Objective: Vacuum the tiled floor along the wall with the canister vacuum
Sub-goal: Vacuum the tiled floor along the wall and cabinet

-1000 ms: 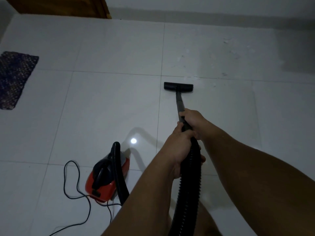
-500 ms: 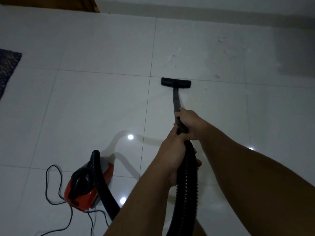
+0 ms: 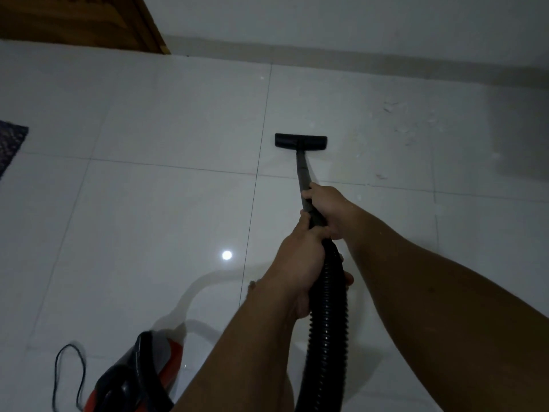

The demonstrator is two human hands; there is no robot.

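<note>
Both hands hold the vacuum: right hand [image 3: 325,208] grips the wand [image 3: 303,173], left hand [image 3: 300,260] the hose [image 3: 328,307]. Nozzle [image 3: 300,141] sits ahead; crumbs [image 3: 407,126] farther right. Red canister [image 3: 142,373] and cord [image 3: 69,373] lie left, behind.

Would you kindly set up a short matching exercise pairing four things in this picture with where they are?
Things:
1. black floor nozzle
2. red and black canister vacuum
3. dark woven rug
4. pale scattered debris

Places:
A. left edge of the view
B. on the tile right of the nozzle, near the wall
C. at the far end of the wand
D. bottom left, beside the left forearm

Pairs: 1-C, 2-D, 3-A, 4-B
</note>
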